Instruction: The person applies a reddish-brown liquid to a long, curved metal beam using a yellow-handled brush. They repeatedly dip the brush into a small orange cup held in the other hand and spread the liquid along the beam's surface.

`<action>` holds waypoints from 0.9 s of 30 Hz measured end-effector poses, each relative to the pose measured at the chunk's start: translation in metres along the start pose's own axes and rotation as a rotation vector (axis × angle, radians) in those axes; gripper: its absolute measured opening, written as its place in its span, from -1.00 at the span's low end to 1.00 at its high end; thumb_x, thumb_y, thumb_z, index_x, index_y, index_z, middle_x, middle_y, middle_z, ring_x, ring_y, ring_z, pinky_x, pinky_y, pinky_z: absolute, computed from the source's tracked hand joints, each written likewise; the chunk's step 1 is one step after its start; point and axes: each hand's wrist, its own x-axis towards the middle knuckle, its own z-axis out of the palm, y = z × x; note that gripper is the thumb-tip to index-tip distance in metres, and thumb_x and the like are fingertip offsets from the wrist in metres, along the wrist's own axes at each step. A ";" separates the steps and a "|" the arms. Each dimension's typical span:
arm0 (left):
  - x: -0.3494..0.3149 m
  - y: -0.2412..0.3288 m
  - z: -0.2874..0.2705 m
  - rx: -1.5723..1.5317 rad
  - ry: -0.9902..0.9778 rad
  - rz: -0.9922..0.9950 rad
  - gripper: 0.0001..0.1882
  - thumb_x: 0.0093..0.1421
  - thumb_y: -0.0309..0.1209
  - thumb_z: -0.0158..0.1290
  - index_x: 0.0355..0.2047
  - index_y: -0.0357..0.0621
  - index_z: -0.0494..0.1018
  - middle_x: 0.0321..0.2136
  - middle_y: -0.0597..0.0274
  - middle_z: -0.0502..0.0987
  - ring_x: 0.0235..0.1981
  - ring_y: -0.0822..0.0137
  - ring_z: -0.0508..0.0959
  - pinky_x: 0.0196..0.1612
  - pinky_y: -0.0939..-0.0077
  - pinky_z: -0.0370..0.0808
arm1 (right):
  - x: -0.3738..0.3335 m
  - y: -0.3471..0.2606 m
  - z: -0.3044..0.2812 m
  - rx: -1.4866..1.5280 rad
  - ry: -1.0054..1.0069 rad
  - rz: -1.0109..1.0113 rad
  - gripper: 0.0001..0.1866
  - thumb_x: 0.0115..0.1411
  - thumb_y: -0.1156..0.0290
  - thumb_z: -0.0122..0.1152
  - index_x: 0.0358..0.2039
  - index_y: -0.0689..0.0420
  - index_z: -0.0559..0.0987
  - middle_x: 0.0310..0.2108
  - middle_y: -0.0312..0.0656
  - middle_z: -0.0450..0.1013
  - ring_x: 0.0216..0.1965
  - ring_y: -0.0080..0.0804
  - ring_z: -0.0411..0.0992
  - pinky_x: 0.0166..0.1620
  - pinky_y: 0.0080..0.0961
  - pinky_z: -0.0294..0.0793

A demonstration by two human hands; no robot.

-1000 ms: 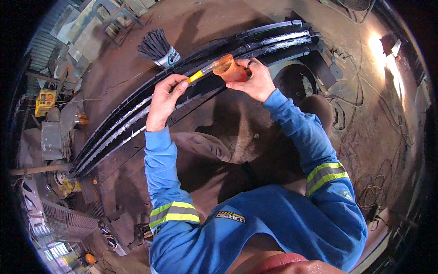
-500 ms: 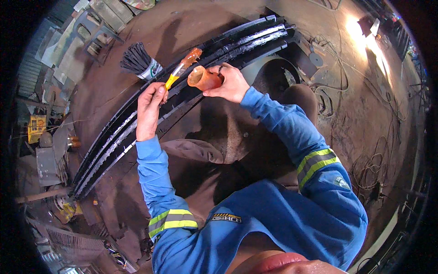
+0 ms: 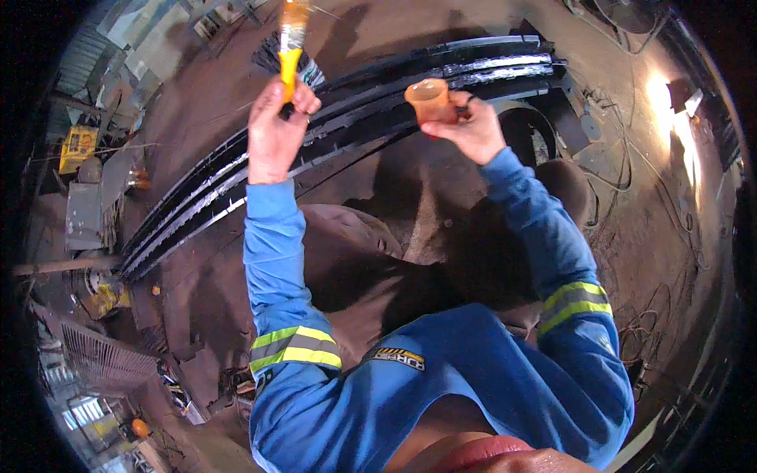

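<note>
My left hand (image 3: 277, 130) is closed around the yellow handle of a paintbrush (image 3: 291, 49), whose orange-coated bristles point up toward the top edge. In my right hand (image 3: 473, 130) is a small orange cup (image 3: 430, 98), gripped by its side with its mouth facing up. Brush and cup are well apart. Beneath both hands lie long, curved black metal bars (image 3: 347, 106) with shiny white streaks along them. Partly behind the brush stands a container of dark sticks or rods (image 3: 311, 73); the brush and my hand hide some of it.
Cables and hoses (image 3: 658, 315) trail over the brown floor at the right, near a bright patch of light. Scrap panels, a yellow box (image 3: 79, 150) and a wire grille (image 3: 106, 351) are piled along the left. My knees are close under the bars.
My hands have moved apart: the left has risen away with the brush, now pointing upward, and the right has shifted right and slightly up with the cup. The view has shifted too.
</note>
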 end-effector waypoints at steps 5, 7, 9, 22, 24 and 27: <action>-0.001 0.043 -0.026 0.333 0.072 0.088 -0.70 0.24 -0.47 0.12 -0.05 -0.26 0.39 -0.30 0.12 0.46 -0.34 0.34 0.40 -0.23 0.44 0.36 | 0.006 -0.036 -0.037 -0.057 0.019 -0.050 -0.41 -0.13 0.38 0.58 -0.07 0.25 0.56 -0.27 -0.20 0.59 -0.29 -0.54 0.54 -0.21 -0.58 0.54; -0.006 0.049 -0.042 0.500 0.143 0.021 -0.70 0.23 -0.48 0.13 -0.04 -0.23 0.39 -0.35 0.17 0.48 -0.41 0.41 0.39 -0.31 0.53 0.34 | 0.018 -0.026 -0.059 -0.179 0.030 -0.102 -0.46 -0.11 0.38 0.58 -0.10 0.26 0.58 -0.31 -0.21 0.60 -0.30 -0.55 0.55 -0.23 -0.61 0.54; -0.005 0.048 -0.062 0.651 0.197 -0.026 -0.71 0.23 -0.47 0.13 -0.05 -0.21 0.40 -0.38 0.23 0.47 -0.42 0.48 0.38 -0.34 0.58 0.30 | 0.032 -0.017 -0.073 -0.119 0.128 -0.058 -0.42 -0.11 0.33 0.59 -0.10 0.31 0.56 -0.33 -0.20 0.59 -0.31 -0.57 0.53 -0.24 -0.64 0.52; -0.013 0.041 -0.163 1.668 0.247 -0.249 -0.73 0.25 -0.28 0.15 -0.17 -0.22 0.57 -0.38 0.29 0.58 -0.32 0.47 0.49 -0.17 0.56 0.41 | 0.098 -0.008 -0.079 -0.260 0.049 -0.090 -0.37 -0.05 0.36 0.54 0.03 0.26 0.49 -0.13 -0.15 0.54 -0.11 -0.43 0.52 0.03 -0.55 0.46; -0.009 0.034 -0.171 1.702 0.217 -0.252 -0.72 0.22 -0.28 0.18 -0.16 -0.20 0.57 -0.35 0.24 0.62 -0.29 0.43 0.53 -0.13 0.52 0.44 | 0.098 0.003 -0.073 -0.146 0.062 -0.106 -0.39 -0.04 0.40 0.53 0.03 0.26 0.49 -0.13 -0.14 0.54 -0.12 -0.44 0.52 0.02 -0.57 0.47; -0.016 0.028 -0.182 1.739 0.261 -0.327 -0.72 0.16 -0.30 0.22 -0.17 -0.18 0.58 -0.30 0.18 0.64 -0.25 0.34 0.59 -0.11 0.44 0.47 | 0.096 0.015 -0.066 -0.075 0.053 -0.082 -0.41 -0.02 0.44 0.51 0.03 0.26 0.49 -0.13 -0.13 0.54 -0.12 -0.45 0.52 0.01 -0.59 0.48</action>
